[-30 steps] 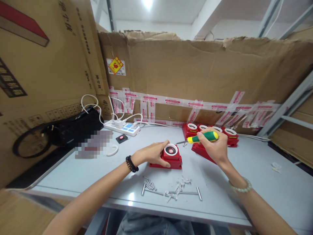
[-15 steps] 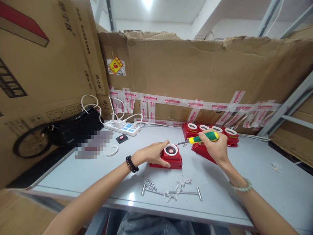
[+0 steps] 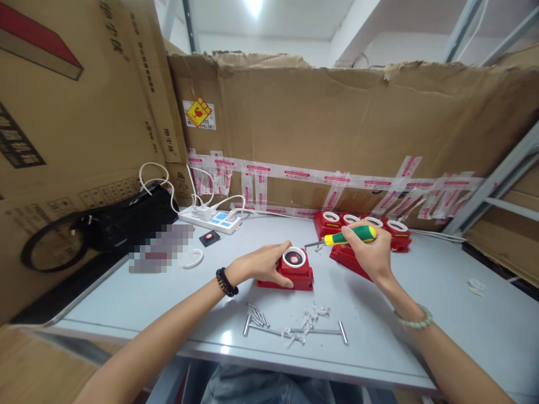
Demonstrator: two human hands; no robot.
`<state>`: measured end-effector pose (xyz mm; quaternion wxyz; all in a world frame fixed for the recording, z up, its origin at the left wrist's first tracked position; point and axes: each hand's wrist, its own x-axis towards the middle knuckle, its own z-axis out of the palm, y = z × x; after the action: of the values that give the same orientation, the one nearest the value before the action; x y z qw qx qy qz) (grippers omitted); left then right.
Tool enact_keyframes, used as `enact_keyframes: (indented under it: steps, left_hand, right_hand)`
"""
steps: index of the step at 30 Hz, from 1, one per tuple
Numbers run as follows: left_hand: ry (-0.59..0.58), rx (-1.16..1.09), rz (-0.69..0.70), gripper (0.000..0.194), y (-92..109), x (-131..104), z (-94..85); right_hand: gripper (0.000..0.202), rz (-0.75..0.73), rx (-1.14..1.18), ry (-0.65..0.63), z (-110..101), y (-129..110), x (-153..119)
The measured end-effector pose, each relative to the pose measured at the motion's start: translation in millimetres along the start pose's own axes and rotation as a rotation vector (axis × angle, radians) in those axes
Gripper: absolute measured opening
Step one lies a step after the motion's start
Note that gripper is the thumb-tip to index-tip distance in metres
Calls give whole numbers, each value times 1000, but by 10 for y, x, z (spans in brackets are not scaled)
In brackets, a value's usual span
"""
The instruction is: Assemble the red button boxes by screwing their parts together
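A red block-shaped part (image 3: 300, 280) with a white ring (image 3: 294, 257) on top sits on the table. My left hand (image 3: 269, 266) is wrapped round its left side, thumb at the front. My right hand (image 3: 373, 252) is closed round a green and yellow screwdriver (image 3: 351, 235), held nearly level. The screwdriver's tip points left, close to the ring's upper right edge; whether it touches cannot be told. Behind my right hand stand several more red parts (image 3: 328, 223) with white rings, and another red part (image 3: 347, 261) lies partly hidden below that hand.
Two T-handled metal tools (image 3: 330, 331), loose screws (image 3: 259, 317) and white scraps (image 3: 310, 318) lie near the front edge. Farther back are a power strip (image 3: 223, 223), a black bag (image 3: 126, 219), a white curved piece (image 3: 193, 259) and a cardboard wall (image 3: 295, 123).
The screwdriver's tip has shifted very slightly left. Both hands have otherwise kept their places and grips.
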<state>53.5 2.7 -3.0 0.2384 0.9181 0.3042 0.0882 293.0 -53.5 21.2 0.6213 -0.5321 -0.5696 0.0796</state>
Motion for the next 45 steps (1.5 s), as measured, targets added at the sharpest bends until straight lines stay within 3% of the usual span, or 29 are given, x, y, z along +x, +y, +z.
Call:
enact_keyframes:
  steps: [15, 24, 34, 45]
  left_hand:
    - [6, 1, 8, 63, -46, 19, 29]
    - [-24, 13, -7, 63, 5, 5, -3]
    - [-21, 43, -25, 60, 40, 12, -18]
    - [-62, 95, -53, 62, 60, 24, -54]
  right_hand:
    - [17, -36, -91, 8, 0, -43, -11]
    - [15, 18, -123, -65, 26, -75, 18]
    - [11, -107, -244, -360, 197, -452, 201]
    - [6, -153, -262, -464, 236, -521, 242]
